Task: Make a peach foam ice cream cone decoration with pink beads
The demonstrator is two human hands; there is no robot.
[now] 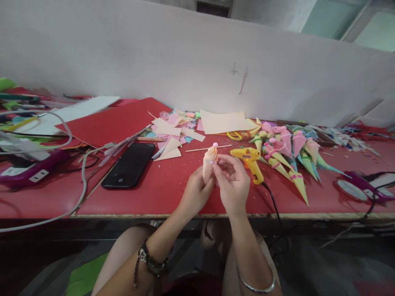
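Upright over the front of the red table, a small peach paper ice cream cone (pixel 207 169) has a swirled orange top and a pink ball at its tip. My left hand (pixel 197 190) is closed around the lower part of the cone. Beside its rim, the thumb and index finger of my right hand (pixel 233 183) pinch at a small pink ball (pixel 213 163) on the cone. Whether the ball is fixed there I cannot tell. Just right of my hands lies a yellow glue gun (pixel 251 158) with a black cord.
Several finished paper cones (pixel 286 152) are heaped at the right. A black phone (pixel 128 166) lies at the left, near white cables and a purple power strip (pixel 33 170). Paper scraps (pixel 173 127), a thin stick (pixel 208 148) and yellow scissors (pixel 234 135) lie towards the wall.
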